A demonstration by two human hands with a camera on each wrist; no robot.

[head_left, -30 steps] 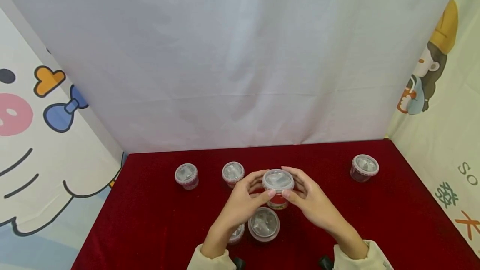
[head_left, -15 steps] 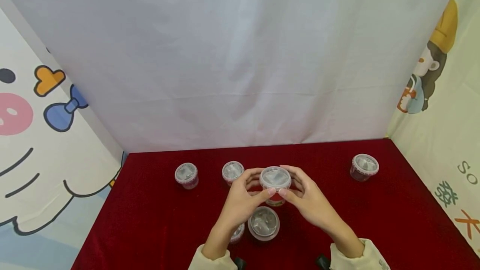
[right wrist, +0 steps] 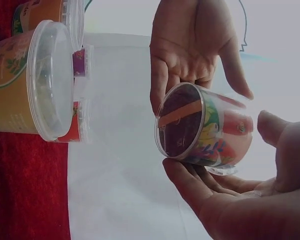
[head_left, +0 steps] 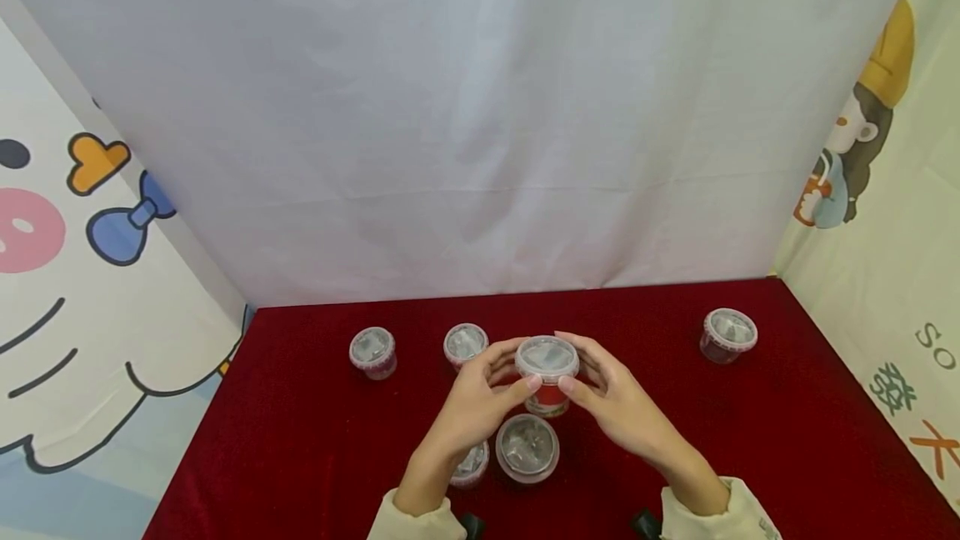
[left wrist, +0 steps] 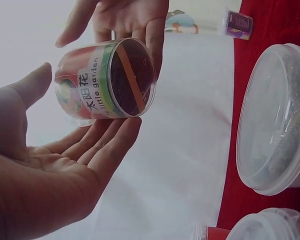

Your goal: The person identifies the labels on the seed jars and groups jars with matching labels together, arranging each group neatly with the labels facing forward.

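Note:
Both hands hold a small lidded plastic tub [head_left: 546, 357] above the red cloth. Its label is red and green, with printed Chinese characters and the words "little garden" in the left wrist view, where the tub [left wrist: 85, 87] is tilted towards that camera. Through its clear base, dark contents and a flat orange-brown strip show. My left hand [head_left: 474, 402] grips the left side, thumb near the front and fingers behind. On the opposite side, my right hand [head_left: 628, 407] holds it likewise. Just below the hands stands a larger lidded tub [head_left: 528, 447].
A tub [head_left: 472, 465] sits partly behind the left wrist. Further back are a tub [head_left: 372, 350] at left, another [head_left: 465, 343] near the left fingers, and one [head_left: 729, 335] at far right. The red cloth [head_left: 300, 423] meets a white curtain [head_left: 450, 148] behind.
Both hands and the held tub have shifted slightly left. The tubs on the cloth have not moved.

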